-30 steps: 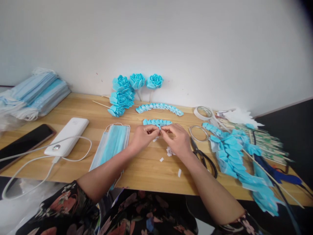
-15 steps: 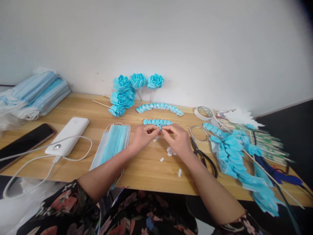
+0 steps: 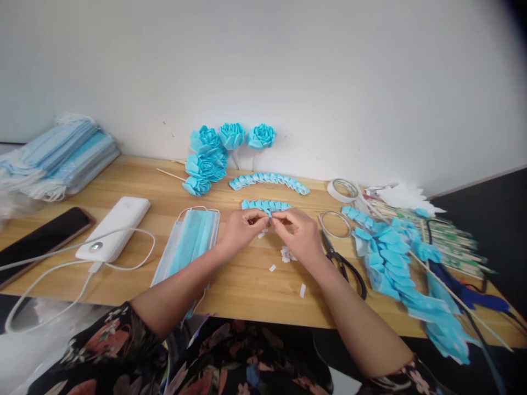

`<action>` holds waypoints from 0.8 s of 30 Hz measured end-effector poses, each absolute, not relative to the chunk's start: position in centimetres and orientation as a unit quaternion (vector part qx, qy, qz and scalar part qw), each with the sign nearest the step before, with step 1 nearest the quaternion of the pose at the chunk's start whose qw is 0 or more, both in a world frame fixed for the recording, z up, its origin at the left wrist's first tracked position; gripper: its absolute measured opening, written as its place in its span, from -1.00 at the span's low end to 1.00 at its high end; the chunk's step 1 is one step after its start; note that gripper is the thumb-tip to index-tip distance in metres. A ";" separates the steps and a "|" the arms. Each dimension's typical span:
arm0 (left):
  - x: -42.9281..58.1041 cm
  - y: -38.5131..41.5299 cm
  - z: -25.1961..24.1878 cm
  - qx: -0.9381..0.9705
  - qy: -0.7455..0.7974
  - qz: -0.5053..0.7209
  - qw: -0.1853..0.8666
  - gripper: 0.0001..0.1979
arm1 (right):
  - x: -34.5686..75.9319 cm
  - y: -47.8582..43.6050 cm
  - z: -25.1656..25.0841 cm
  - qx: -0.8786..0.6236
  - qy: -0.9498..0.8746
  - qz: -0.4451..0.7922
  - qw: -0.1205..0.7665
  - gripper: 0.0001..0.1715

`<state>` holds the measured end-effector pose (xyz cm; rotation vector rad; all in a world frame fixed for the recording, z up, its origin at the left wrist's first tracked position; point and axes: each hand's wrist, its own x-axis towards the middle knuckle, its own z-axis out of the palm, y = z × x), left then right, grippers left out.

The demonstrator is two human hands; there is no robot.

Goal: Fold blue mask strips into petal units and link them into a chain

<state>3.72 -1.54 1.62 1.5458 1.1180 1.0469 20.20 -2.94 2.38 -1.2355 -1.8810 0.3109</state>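
Note:
My left hand and my right hand meet fingertip to fingertip over the middle of the table. Both pinch a small blue piece of fabric, mostly covered by the fingers. Just beyond them lies a short row of folded blue petals; whether it joins the pinched piece I cannot tell. A longer curved row of petals rests farther back. Below my right hand are a small heap of white scraps and a few loose white bits. Black-handled scissors lie beside my right wrist.
Blue fabric roses on sticks stand against the wall. Left are blue masks, a white power bank with cable, a phone and a mask stack. Right are tape rolls, petal strips and a blue glue gun.

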 end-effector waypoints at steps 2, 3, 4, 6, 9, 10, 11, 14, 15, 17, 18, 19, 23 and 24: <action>3.7 -1.5 1.6 0.631 0.454 0.427 0.463 -0.83 | 20.2 -2.9 2.3 -0.496 -0.749 0.123 0.422 -0.86; 3.7 -1.6 1.6 0.631 0.454 0.426 0.463 -0.83 | 20.2 -3.0 2.4 -0.496 -0.749 0.122 0.421 -0.85; 3.7 -1.6 1.6 0.630 0.456 0.426 0.462 -0.83 | 20.2 -3.0 2.4 -0.496 -0.750 0.122 0.419 -0.84; 3.7 -1.6 1.6 0.628 0.458 0.426 0.463 -0.83 | 20.2 -3.0 2.4 -0.496 -0.751 0.123 0.417 -0.84; 3.7 -1.6 1.6 0.627 0.457 0.425 0.466 -0.83 | 20.2 -2.9 2.4 -0.495 -0.752 0.120 0.419 -0.83; 3.7 -1.6 1.6 0.627 0.456 0.425 0.467 -0.83 | 20.2 -2.9 2.3 -0.494 -0.752 0.118 0.419 -0.83; 3.7 -1.6 1.6 0.626 0.456 0.425 0.467 -0.83 | 20.3 -2.9 2.3 -0.495 -0.753 0.117 0.418 -0.83; 3.8 -1.6 1.7 0.626 0.459 0.427 0.464 -0.83 | 20.3 -2.9 2.2 -0.499 -0.752 0.114 0.415 -0.82; 3.8 -1.6 1.8 0.626 0.460 0.425 0.464 -0.83 | 20.2 -2.9 2.3 -0.503 -0.750 0.113 0.415 -0.82; 3.8 -1.6 1.9 0.625 0.464 0.423 0.464 -0.83 | 20.2 -2.9 2.3 -0.510 -0.741 0.110 0.423 -0.82; 3.8 -1.6 2.0 0.622 0.467 0.422 0.467 -0.82 | 20.2 -2.9 2.4 -0.516 -0.734 0.110 0.428 -0.82; 3.8 -1.6 2.1 0.618 0.470 0.420 0.470 -0.82 | 20.2 -2.9 2.5 -0.523 -0.725 0.114 0.434 -0.83; 3.5 -1.2 2.0 0.600 0.491 0.418 0.474 -0.80 | 20.5 -2.7 2.6 -0.562 -0.660 0.179 0.465 -0.85; 3.4 -1.0 1.9 0.600 0.498 0.417 0.468 -0.80 | 20.7 -2.5 2.6 -0.568 -0.639 0.202 0.477 -0.84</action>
